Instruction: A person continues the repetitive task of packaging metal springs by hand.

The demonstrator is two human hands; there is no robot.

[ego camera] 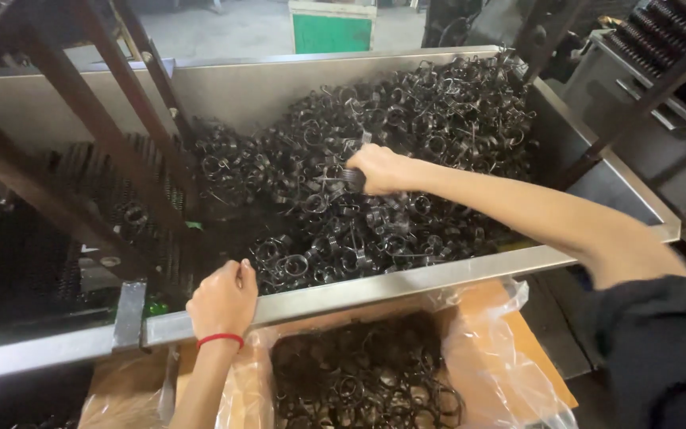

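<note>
A big steel bin [438, 274] holds a heap of dark metal spring clamps [406, 119]. My right hand [379, 169] reaches into the heap and is closed around a small bunch of clamps. My left hand [222, 300], with a red band at the wrist, rests on the bin's front rim, fingers curled over the edge near a few clamps. Below the rim stands a cardboard box lined with clear plastic [486, 342], holding more clamps [363, 377].
Dark slanted metal bars [101, 119] cross the left side above a rack of coiled parts. A green box [331, 32] stands on the floor behind the bin. More racks of dark parts [676, 48] are at the upper right.
</note>
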